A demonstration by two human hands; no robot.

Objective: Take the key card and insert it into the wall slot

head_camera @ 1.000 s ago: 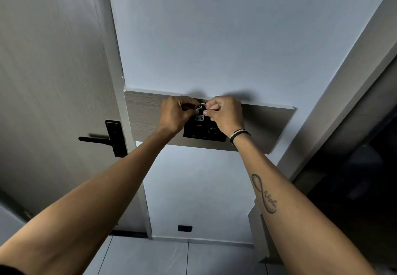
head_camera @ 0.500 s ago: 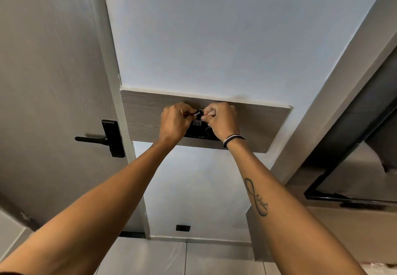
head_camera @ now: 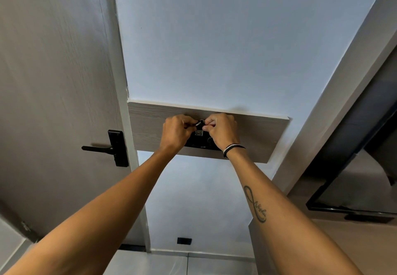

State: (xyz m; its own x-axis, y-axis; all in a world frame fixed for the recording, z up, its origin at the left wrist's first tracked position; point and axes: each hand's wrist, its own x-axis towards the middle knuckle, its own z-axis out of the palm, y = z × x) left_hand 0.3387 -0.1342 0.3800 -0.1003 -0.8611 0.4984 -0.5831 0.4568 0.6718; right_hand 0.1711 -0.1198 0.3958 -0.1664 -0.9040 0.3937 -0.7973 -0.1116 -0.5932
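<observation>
Two hands up at the wall, close together. From my feed, going left: grey door [head_camera: 53,81] with black handle [head_camera: 101,148]. Left hand [head_camera: 177,134] pinches a metal ring [head_camera: 200,122], fingers curled tight. Ring sits at the top of the key card [head_camera: 199,133], white tag with digits, held against the black wall slot [head_camera: 198,142] on a wood panel [head_camera: 257,137]. Can't tell how far it's in. Right hand [head_camera: 222,131] pinches the same spot, wristband [head_camera: 233,147] on it. Dark screen [head_camera: 354,188] far right.
</observation>
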